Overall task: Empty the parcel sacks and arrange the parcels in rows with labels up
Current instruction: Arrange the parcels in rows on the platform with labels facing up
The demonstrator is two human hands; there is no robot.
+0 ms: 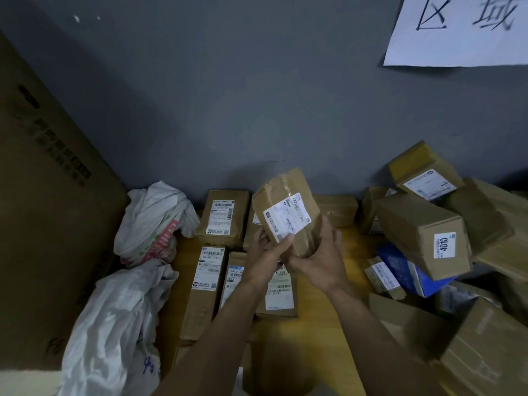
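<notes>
Held parcel: a brown parcel (288, 192) is lifted off the table, above the far end of the laid-out rows and near the middle of the scene.
Left hand: the left hand (264, 252) curls round the parcel's near left corner, thumb lying on the lower edge of the label (287, 217).
Right hand: the right hand (318, 260) wraps the near end from the right and below; both hands grip, touching each other.
Key relation: the parcel's long axis runs from the hands up and away, tilted towards the far left; its label already faces up. The rows of parcels (210, 281) lie straight below and to the left, so the next move is probably a short lowering. Neither hand is clearly nearer.
Likely gap: bare table (314, 312) just right of the near row looks the obvious spot.
Surface: yellow wooden table, flat.
Right side: a loose pile of boxes (425, 224), tilted, some labels turned sideways.
Left side: two crumpled white sacks (114, 324) beside a big carton (43, 195).
Room: a grey wall (257, 110) close behind, with a paper sign (457, 30) at far right.
</notes>
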